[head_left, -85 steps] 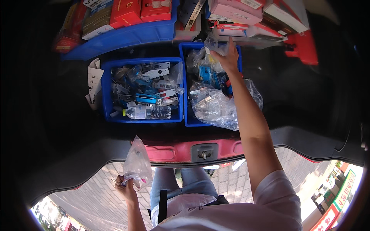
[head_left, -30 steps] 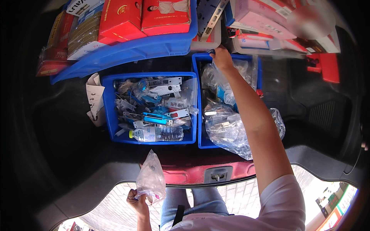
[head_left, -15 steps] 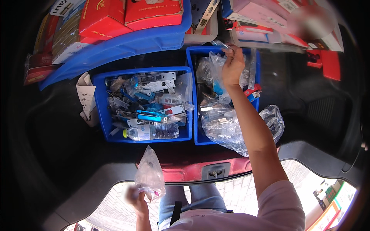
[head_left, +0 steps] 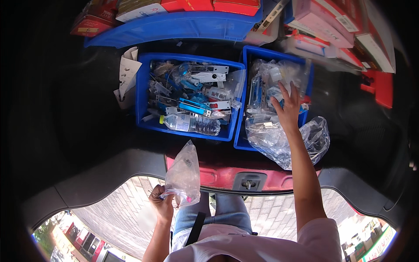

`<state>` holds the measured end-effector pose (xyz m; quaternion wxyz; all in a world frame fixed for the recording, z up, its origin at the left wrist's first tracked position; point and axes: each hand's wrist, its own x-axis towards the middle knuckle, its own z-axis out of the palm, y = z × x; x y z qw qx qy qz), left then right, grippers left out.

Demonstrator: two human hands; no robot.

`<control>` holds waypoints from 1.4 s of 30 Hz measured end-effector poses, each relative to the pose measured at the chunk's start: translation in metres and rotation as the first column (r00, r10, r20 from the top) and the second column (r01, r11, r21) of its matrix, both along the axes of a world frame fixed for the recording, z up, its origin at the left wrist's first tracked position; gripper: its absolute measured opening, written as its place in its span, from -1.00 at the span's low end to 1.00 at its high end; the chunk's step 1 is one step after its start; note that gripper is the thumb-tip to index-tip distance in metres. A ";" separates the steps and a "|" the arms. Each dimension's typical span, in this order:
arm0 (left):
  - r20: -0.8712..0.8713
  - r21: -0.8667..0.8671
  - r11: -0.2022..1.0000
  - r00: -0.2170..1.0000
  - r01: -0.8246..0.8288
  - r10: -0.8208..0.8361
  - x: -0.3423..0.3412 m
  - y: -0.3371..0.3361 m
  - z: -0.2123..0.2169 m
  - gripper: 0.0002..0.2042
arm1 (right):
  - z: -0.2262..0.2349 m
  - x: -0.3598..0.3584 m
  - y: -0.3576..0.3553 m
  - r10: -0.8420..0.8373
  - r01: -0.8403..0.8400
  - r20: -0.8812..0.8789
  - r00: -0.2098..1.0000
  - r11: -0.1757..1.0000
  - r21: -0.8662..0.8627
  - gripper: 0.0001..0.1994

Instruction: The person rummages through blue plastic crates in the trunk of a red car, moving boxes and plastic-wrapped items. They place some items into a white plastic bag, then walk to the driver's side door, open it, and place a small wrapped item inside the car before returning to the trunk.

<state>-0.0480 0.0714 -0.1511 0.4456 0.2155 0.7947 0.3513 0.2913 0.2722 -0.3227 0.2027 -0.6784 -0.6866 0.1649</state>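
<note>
Reaching right hand [head_left: 288,111] drawn back nearer over bagged parts [head_left: 266,131]; left hand [head_left: 162,205] unchanged.

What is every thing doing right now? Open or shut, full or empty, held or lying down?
Left hand: closed, gripping a bag.
Small clear plastic bag: held upright, nearly empty.
Right hand: fingers spread, reaching into the right bin.
Right blue bin: open, stuffed with clear bags.
Left blue bin: open, full of parts.
Water bottle: lying on its side, capped.
Large clear bag: spilling over the bin's edge.
</note>
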 end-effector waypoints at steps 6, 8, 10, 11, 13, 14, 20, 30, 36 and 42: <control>-0.018 -0.025 0.999 1.000 -0.020 0.019 -0.006 -0.022 -0.001 -0.73 | -0.084 -0.039 -0.001 0.077 0.031 0.477 0.875 0.976 -0.214 -0.45; 0.010 -0.008 0.998 0.998 -0.056 0.056 -0.010 -0.025 -0.002 -0.73 | -0.079 -0.045 0.002 0.099 0.067 0.483 0.870 0.947 -0.315 -0.44; -0.047 0.000 0.998 0.997 -0.065 0.065 -0.018 -0.031 0.003 -0.74 | -0.045 -0.062 0.012 0.143 0.118 0.473 0.870 0.868 -0.481 -0.45; -0.077 0.003 0.997 0.994 -0.071 0.071 -0.024 -0.034 0.005 -0.74 | -0.032 -0.070 0.011 0.040 0.087 0.453 0.891 0.962 -0.257 -0.52; -0.041 -0.027 0.991 0.991 -0.130 0.129 -0.033 -0.036 0.003 -0.75 | -0.007 -0.085 0.003 0.004 -0.010 0.253 0.967 1.000 0.023 -0.60; -0.023 -0.043 0.987 0.987 -0.158 0.157 -0.038 -0.037 0.001 -0.75 | 0.000 -0.097 0.002 0.064 -0.072 0.098 0.993 0.994 0.084 -0.62; 0.001 -0.007 0.980 0.980 -0.199 0.199 -0.062 -0.021 -0.008 -0.72 | -0.022 -0.199 0.092 0.273 -0.274 -0.393 0.878 0.960 0.053 -0.75; 0.062 -0.034 0.914 0.912 -0.404 0.405 -0.111 -0.023 -0.059 -0.72 | -0.144 -0.340 0.212 0.510 -0.544 -0.254 0.822 0.570 -0.616 -0.52; 0.151 -0.040 0.821 0.808 -0.570 0.569 -0.137 -0.031 -0.090 -0.73 | -0.243 -0.335 0.215 0.749 -0.597 0.141 0.648 0.613 -0.517 -0.50; 0.139 -0.131 0.799 0.787 -0.587 0.601 -0.125 -0.048 -0.074 -0.77 | -0.210 -0.295 0.217 0.825 -0.517 0.381 0.416 0.560 -0.647 -0.48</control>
